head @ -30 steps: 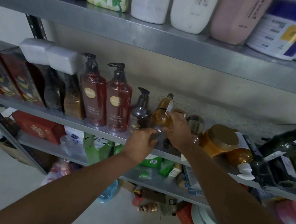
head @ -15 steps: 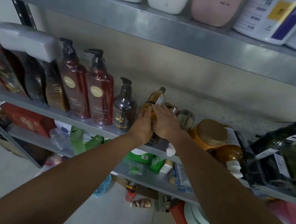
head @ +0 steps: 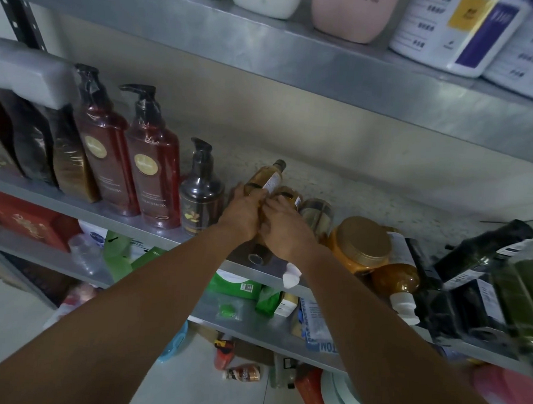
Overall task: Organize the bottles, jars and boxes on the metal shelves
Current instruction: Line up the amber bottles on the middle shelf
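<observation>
On the middle metal shelf (head: 73,202) my left hand (head: 243,214) grips a small amber bottle (head: 265,178) that leans back with its dark cap up. My right hand (head: 285,227) lies right beside it, fingers curled over a second small amber bottle (head: 290,193) and a dark bottle (head: 258,254) lying with its cap toward me. Left of my hands stand a dark pump bottle (head: 200,198) and two red pump bottles (head: 155,171). A clear bottle (head: 315,212) stands just right of my hands.
A gold-lidded amber jar (head: 365,244), a tipped amber bottle (head: 397,282) and dark green bottles (head: 488,253) crowd the shelf's right. Dark pouches (head: 36,146) stand at left. White and pink containers (head: 352,14) fill the upper shelf; boxes (head: 26,220) and packets sit below.
My left hand moved up and right onto the leaning amber bottle, joining my right hand. The view shifted slightly toward the shelf.
</observation>
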